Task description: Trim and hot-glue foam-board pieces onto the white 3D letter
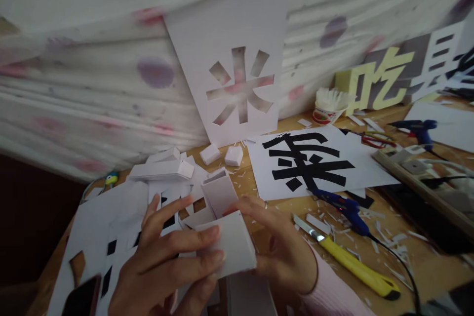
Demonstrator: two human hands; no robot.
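Observation:
A small white box-like piece [231, 244] is held between my two hands, low in the middle of the view. My left hand [166, 261] presses its fingertips on the left side and top face. My right hand [281, 247] grips the right side, with its index finger along the back edge. Just behind stands a white folded piece [220, 190], open at its top. Beneath the held piece another white piece [250, 296] shows in part. Two small white blocks [234, 156] lie farther back on the wooden table.
At the right are a yellow cutter [355, 266] with its blade out, a blue glue gun [342, 207] and paper scraps. White cut sheets [99, 222] cover the left. A white board [188, 54] with a cut-out character leans behind; a paper cup [328, 108] holds white strips.

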